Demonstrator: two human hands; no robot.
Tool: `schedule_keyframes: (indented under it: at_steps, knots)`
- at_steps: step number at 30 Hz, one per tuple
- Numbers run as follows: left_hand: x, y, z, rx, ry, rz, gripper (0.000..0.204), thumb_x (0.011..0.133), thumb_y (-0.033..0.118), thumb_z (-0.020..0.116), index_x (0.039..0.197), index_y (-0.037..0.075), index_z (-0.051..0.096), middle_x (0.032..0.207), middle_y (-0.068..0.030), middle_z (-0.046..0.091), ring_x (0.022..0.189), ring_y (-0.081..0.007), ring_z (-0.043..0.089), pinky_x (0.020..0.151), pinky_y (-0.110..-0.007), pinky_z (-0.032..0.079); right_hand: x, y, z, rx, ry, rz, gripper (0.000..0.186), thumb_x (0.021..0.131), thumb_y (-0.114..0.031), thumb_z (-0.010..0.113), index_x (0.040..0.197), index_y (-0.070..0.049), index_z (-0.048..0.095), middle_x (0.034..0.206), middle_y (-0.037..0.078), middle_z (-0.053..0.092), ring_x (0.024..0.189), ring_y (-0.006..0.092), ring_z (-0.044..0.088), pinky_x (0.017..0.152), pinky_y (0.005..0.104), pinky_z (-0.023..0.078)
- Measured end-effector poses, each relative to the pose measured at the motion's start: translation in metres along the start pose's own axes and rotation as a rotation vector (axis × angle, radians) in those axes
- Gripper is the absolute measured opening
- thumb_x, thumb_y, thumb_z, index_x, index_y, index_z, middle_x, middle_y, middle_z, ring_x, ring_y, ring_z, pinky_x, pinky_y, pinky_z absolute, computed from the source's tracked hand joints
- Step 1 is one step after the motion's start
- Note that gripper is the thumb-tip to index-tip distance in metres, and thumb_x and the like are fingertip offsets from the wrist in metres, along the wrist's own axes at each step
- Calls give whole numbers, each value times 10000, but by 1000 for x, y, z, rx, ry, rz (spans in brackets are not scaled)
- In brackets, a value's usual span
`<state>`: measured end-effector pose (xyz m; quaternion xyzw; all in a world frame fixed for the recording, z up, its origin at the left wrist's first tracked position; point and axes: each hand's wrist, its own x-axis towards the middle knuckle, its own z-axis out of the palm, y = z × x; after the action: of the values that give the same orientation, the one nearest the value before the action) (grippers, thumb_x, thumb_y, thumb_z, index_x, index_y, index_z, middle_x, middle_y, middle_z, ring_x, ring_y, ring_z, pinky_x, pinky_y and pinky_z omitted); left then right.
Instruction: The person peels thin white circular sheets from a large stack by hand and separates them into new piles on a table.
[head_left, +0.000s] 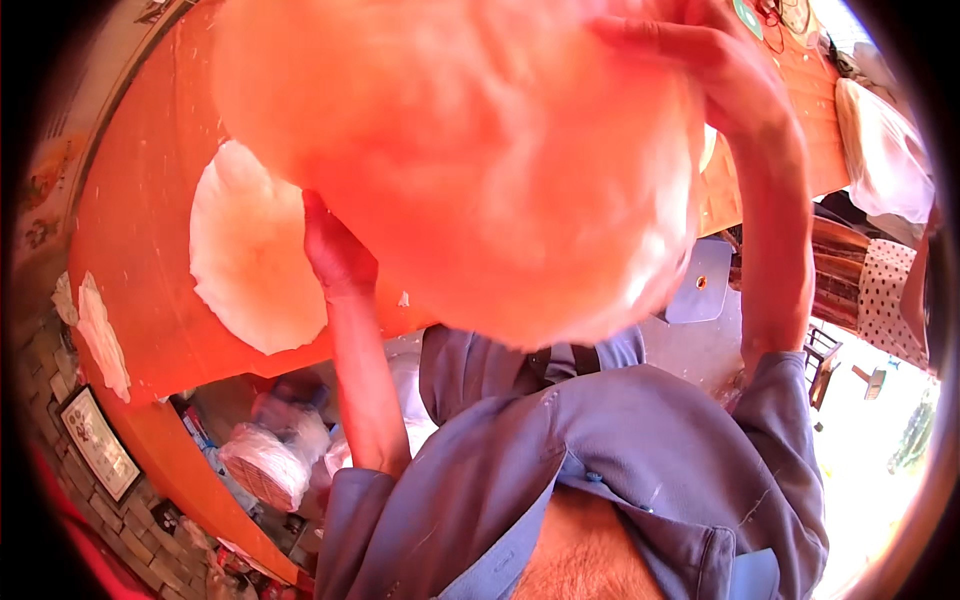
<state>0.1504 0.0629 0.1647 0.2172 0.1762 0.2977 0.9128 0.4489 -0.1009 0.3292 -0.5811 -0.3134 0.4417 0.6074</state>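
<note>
A large, thin, dough-like sheet (470,170), blurred and tinted pink-orange, is raised over the table and fills the upper middle of the view. My left hand (335,255) grips its lower left edge. My right hand (690,55) holds the upper right edge, fingers bent over it. Beside my left hand, a pale round flat piece with ragged edges (245,245) lies on the orange tabletop (150,260). A crumpled pale strip (105,340) is at the table's left end.
A pale plastic bag (885,150) sits at the right end. Beyond it is someone in polka-dot fabric (890,295). A grey-blue stool (700,295) stands below the table's right part, wrapped bundles (275,460) below the left. A framed item (100,440) is by the brick-patterned surface at far left.
</note>
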Motion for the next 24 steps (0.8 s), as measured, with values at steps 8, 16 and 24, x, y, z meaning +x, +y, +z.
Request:
schedule_keyframes:
  at_steps: [8, 16, 24]
  knots:
    - [-3, -35, -41, 541, 433, 63, 407, 967, 132, 545, 1342, -10, 479, 1297, -102, 553, 1165, -197, 539, 999, -341, 443, 26, 176, -75, -487, 356, 314, 788, 835, -366, 728, 1425, 23, 380, 1324, 108, 532, 1242, 211, 476, 1047, 330, 351]
    - [14, -59, -41, 823, 542, 232, 436, 951, 108, 578, 1350, -20, 457, 1296, -123, 558, 1128, -214, 575, 938, -354, 492, 27, 166, -72, -233, 178, 292, 494, 824, -206, 706, 1248, 3, 562, 1072, 72, 653, 990, 158, 616, 844, 285, 485]
    - [18, -25, -32, 496, 544, 42, 435, 931, 120, 608, 1312, -51, 488, 1270, -148, 575, 1121, -232, 583, 971, -359, 474, 36, 133, -68, -288, 329, 183, 185, 793, -46, 707, 972, -15, 671, 838, 39, 675, 723, 134, 640, 666, 291, 525]
